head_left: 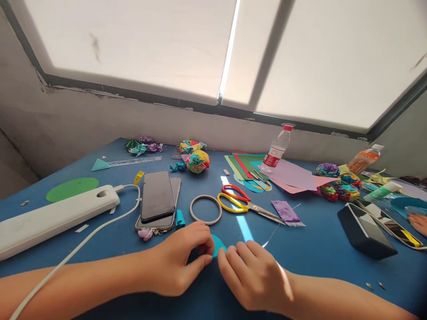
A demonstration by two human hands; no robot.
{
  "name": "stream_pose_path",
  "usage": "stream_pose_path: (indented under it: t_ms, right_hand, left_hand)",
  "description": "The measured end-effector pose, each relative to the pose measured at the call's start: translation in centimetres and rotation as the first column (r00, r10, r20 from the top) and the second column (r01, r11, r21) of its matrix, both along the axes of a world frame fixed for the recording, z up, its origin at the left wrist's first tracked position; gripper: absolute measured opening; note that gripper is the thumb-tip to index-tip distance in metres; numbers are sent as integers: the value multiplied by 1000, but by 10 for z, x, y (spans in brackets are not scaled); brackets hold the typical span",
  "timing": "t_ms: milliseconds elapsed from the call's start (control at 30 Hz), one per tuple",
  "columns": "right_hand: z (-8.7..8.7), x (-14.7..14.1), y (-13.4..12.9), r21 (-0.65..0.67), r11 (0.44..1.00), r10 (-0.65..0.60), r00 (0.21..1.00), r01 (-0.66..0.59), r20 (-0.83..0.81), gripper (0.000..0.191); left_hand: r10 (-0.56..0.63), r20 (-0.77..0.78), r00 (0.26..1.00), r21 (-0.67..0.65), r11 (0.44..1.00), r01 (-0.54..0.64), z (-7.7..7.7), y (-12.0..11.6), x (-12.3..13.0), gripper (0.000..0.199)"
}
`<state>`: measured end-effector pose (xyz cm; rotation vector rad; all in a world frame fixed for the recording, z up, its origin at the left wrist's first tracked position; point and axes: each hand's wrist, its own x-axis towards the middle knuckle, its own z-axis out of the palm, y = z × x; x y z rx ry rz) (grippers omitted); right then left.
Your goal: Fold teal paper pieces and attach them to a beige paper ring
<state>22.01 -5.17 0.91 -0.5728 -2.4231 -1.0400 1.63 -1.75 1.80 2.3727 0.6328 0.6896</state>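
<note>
Low in the middle of the view, a small piece of teal paper (218,246) shows between my two hands. My left hand (187,258) pinches its left edge between thumb and fingers. At its right edge my right hand (251,275) is closed, fingers bent down over the paper; the thumb is hidden. Just beyond the hands lie a grey ring (191,209) and scissors (267,213) with one red and one yellow handle. A small rolled teal paper (180,218) stands near the left hand's knuckles.
Two stacked phones (158,195) and a white power strip (60,218) with its cable lie left. Paper balls (198,161), coloured sheets (290,173) and a bottle (276,149) are farther back. A black box (365,231) sits right, near another person's hand (418,222).
</note>
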Motion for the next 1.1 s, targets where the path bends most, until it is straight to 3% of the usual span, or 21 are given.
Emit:
stream_pose_path:
  t_ms: [300, 467, 567, 667, 767, 1100]
  right_hand:
    - [4, -2, -3, -3, 1000, -21, 1000, 21, 23, 15]
    - [1, 0, 1, -30, 999, -39, 999, 39, 18, 16]
    - [-1, 0, 2, -45, 998, -50, 999, 50, -5, 19]
    - [-2, 0, 3, -65, 995, -70, 997, 69, -13, 21]
    - [-3, -1, 3, -86, 992, -88, 996, 88, -6, 21]
    - [-4, -3, 0, -57, 989, -131, 991, 133, 41, 21]
  left_hand:
    - [-11, -201, 980, 109, 994, 34, 0, -4, -2, 14]
    - [47, -138, 989, 292, 956, -4, -5, -5, 3, 13]
    - [55, -30, 998, 508, 861, -33, -10, -3, 5, 16]
    - [34, 28, 999, 727, 686, -43, -13, -1, 5, 19]
    - [30, 17, 999, 821, 570, -31, -11, -1, 4, 21]
    - [93, 23, 995, 890, 451, -63, -6, -5, 4, 31]
